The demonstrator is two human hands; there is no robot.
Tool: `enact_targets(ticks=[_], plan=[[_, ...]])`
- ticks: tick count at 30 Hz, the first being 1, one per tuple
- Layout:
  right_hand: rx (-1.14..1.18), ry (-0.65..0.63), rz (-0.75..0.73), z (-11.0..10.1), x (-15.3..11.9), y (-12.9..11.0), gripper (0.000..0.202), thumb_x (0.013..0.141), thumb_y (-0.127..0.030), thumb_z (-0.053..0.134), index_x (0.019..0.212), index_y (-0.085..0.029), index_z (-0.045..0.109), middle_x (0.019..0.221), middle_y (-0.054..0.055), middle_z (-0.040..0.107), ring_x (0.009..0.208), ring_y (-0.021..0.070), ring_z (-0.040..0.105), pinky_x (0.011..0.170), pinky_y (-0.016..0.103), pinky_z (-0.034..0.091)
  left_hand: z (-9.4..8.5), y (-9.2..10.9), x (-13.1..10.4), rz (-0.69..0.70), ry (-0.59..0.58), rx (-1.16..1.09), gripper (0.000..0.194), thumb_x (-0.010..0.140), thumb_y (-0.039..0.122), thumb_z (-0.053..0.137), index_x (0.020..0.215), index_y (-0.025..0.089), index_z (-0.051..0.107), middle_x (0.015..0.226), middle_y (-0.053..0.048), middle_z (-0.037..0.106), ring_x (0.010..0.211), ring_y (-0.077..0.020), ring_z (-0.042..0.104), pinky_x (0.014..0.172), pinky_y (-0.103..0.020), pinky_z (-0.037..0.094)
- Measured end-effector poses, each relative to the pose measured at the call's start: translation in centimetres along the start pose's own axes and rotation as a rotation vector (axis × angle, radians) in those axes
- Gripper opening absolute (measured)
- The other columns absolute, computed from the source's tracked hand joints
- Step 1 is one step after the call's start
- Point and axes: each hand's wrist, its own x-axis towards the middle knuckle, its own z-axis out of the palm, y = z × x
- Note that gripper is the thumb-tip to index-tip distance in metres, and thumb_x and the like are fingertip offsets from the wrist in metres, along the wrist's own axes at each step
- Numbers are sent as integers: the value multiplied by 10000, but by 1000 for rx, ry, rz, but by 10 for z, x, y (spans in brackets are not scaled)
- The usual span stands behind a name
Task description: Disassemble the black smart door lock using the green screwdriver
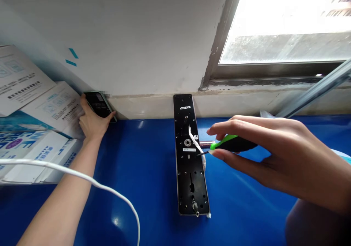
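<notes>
My right hand (285,154) grips a screwdriver (233,142) with a green and black handle, its thin shaft pointing left. The screwdriver's tip is at the right part of a long black door lock plate (191,165), which lies back side up; I cannot tell if they touch. A white cable (195,141) comes out of the plate and runs down over its right edge. Metal posts (195,206) stick up from it, and a shiny handle bar (207,144) shows beside it. At the far left, my left hand (94,121) is closed around a smartphone (96,101) leaning at the wall.
White and blue boxes (52,107) are stacked on the left. A long white cord (82,176) loops across the lower left, in front of my left forearm. The blue tabletop (145,165) meets a wall with a window (285,48). A slanted metal bar (309,92) stands at the right.
</notes>
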Motion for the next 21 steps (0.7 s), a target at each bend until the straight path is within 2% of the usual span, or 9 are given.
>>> enact_targets(ticks=[5,13,16,21], plan=[[9,0,0,0,0,-1,288,942,-436,666,1205,-323,637,1026,-44,749,770,109,722,637,236,578,-1,2,1,-7,5,29,1235,736,620,810,1616,138,89,1322,-247,637,1126,-434,679,934,-555,526],[17,3,13,0,1,-2,265,944,-419,672,1187,-320,636,1014,-48,745,775,102,716,656,238,574,-6,11,-7,-20,-16,-23,1213,732,575,832,1616,186,96,1340,-246,621,1138,-440,669,914,-562,534],[10,-1,9,0,1,-1,263,950,-424,664,1190,-322,632,1016,-48,747,780,103,718,656,235,576,-6,10,-10,-25,-44,-66,1192,743,583,819,1610,190,103,1339,-230,612,1147,-435,658,933,-569,518],[-3,5,-7,1,1,2,276,950,-442,655,1208,-350,621,1019,-67,748,774,96,722,638,223,583,-4,4,-9,7,-28,-100,1164,750,569,811,1600,175,121,1294,-180,625,1127,-391,654,952,-573,512]])
